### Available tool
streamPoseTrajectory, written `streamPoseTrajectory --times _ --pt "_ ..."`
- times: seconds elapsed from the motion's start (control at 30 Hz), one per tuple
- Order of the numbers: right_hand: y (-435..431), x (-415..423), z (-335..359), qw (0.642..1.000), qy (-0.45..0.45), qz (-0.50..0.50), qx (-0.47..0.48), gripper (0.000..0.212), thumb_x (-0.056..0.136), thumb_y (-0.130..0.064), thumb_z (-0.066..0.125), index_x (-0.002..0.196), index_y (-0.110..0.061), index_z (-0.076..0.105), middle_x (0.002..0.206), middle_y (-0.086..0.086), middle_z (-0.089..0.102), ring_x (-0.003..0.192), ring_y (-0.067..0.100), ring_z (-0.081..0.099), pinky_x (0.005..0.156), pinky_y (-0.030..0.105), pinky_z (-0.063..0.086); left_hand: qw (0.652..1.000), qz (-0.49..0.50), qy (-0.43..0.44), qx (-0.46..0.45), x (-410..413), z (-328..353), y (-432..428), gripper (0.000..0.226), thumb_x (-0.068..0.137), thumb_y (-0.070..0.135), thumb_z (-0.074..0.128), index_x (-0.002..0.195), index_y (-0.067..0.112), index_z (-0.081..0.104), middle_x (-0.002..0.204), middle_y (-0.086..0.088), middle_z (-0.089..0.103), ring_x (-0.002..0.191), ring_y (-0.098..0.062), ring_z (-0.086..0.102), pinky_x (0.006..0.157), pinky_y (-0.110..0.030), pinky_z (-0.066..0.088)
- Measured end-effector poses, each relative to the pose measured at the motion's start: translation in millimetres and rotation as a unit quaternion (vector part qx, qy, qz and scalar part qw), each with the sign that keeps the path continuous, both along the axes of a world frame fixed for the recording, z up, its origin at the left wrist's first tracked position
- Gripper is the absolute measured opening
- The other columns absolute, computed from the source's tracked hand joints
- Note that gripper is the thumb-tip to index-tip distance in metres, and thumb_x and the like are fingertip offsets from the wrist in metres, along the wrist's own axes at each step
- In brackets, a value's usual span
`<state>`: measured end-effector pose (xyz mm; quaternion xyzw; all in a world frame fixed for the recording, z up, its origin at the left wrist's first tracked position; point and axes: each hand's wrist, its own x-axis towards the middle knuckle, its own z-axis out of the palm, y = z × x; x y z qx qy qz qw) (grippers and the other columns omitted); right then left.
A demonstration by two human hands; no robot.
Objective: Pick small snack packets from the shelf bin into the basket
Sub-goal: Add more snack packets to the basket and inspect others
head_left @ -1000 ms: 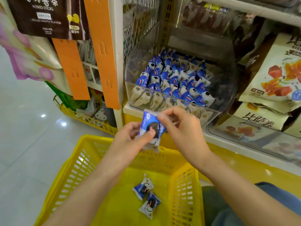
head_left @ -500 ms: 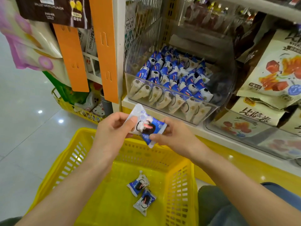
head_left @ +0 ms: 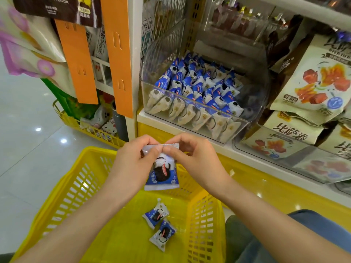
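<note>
Snack packet [head_left: 162, 173], blue and white, hangs at the centre of the frame, pinched by its crimped top seal. The left hand [head_left: 133, 168] nips one end between thumb and forefinger and the right hand [head_left: 197, 160] nips the other, with the thumbs almost touching. Its lower edge dangles just over the far rim of the yellow basket [head_left: 76, 186], seemingly inside the opening.

In the lower centre, two dropped packets [head_left: 155, 214] lie touching each other on the basket floor. I judge the task barely begun: two are in and a third is about to go. The clear shelf bin [head_left: 258, 92] in the upper centre holds many rows of stocked packets [head_left: 199, 86].

The basket is open-topped and wide, and nothing crosses its mouth, so a straight drop looks free. The bin's front wall is low and its top is open towards the hands. Orange strips [head_left: 115, 54] hang at the upper left of it, and large snack bags [head_left: 319, 82] crowd its right side. A knee in jeans [head_left: 303, 234] sits close beside the basket's right wall, so there is less room on that side.
</note>
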<state>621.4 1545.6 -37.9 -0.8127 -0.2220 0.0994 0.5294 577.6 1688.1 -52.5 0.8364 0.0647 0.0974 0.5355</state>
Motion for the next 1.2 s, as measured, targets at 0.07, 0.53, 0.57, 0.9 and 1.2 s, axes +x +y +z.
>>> streamPoseTrajectory --times 0.07,0.53,0.57,0.9,1.2 --pt "-1.4 -1.2 1.9 0.994 -0.097 -0.007 -0.04 0.001 0.083 -0.027 0.066 0.083 -0.027 0.067 0.076 -0.013 0.065 0.074 0.002 0.061 0.066 0.023 0.051 0.999 -0.01 0.02 -0.049 0.6 2.0 -0.1 0.023 0.089 0.018 0.056 0.067 0.026 0.059 0.059 0.007 0.056 0.058 -0.004 0.048 0.058 -0.022 0.038" --pt "-7.1 -0.5 11.6 0.973 -0.229 -0.023 -0.028 0.006 0.085 -0.018 0.064 0.086 -0.014 0.068 0.089 -0.007 0.063 0.088 0.003 0.058 0.075 0.019 0.049 0.934 0.011 0.227 -0.276 11.0 8.8 1.1 0.064 0.082 0.065 0.022 0.082 0.018 0.065 0.069 0.0 0.07 0.076 -0.017 0.065 0.064 -0.028 0.046" --pt "-7.8 -2.2 10.9 0.967 -0.25 0.01 -0.044 0.008 0.085 -0.017 0.065 0.087 -0.011 0.069 0.093 -0.004 0.064 0.09 0.004 0.058 0.078 0.023 0.049 0.926 0.004 0.225 -0.302 10.1 8.1 2.7 0.066 0.073 0.07 0.027 0.089 0.019 0.067 0.074 0.001 0.073 0.08 -0.018 0.067 0.066 -0.028 0.046" --pt "-2.5 -2.9 11.3 0.995 -0.05 -0.086 -0.022 0.021 0.093 -0.029 0.05 0.114 -0.029 0.046 0.108 -0.016 0.055 0.099 -0.006 0.053 0.081 0.011 0.047 0.953 0.048 0.103 -0.281 6.0 7.3 3.3 0.018 0.091 0.016 0.055 0.106 0.026 0.058 0.094 0.006 0.071 0.079 -0.005 0.069 0.069 -0.022 0.054" --pt "-2.4 2.6 9.7 0.975 0.183 -0.085 0.097 0.018 0.095 -0.017 0.047 0.096 -0.008 0.062 0.093 0.014 0.068 0.077 0.009 0.065 0.06 0.021 0.055 0.999 0.017 -0.018 0.029 -0.5 -2.5 -4.8 0.031 0.086 0.024 0.061 0.109 0.035 0.043 0.103 0.021 0.052 0.096 0.009 0.051 0.073 -0.002 0.039"
